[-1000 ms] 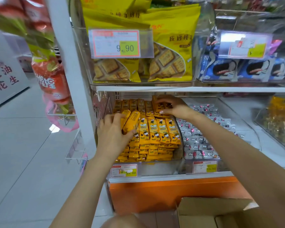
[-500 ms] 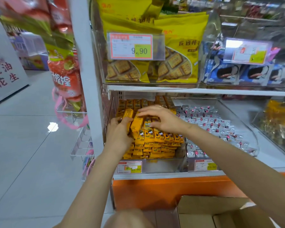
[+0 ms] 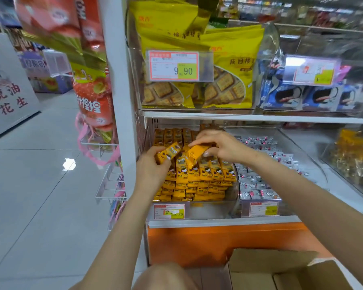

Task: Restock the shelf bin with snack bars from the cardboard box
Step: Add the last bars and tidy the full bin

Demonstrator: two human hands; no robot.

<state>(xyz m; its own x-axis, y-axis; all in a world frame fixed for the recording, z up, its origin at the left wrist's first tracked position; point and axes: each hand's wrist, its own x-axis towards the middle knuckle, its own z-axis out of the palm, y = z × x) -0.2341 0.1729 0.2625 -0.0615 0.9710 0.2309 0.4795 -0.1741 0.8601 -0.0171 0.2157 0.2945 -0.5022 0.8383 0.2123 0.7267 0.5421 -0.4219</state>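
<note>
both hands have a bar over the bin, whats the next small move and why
Probably lower the right hand and lay its bar on the front row of bars, face up like the rest. That bar hangs tilted just above the row, and the bin looks nearly full, so the top is the open spot. The left hand holds its bar beside it, next in turn.

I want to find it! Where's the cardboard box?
The cardboard box sits open on the floor at the bottom right of the head view, below the orange shelf base.
</note>
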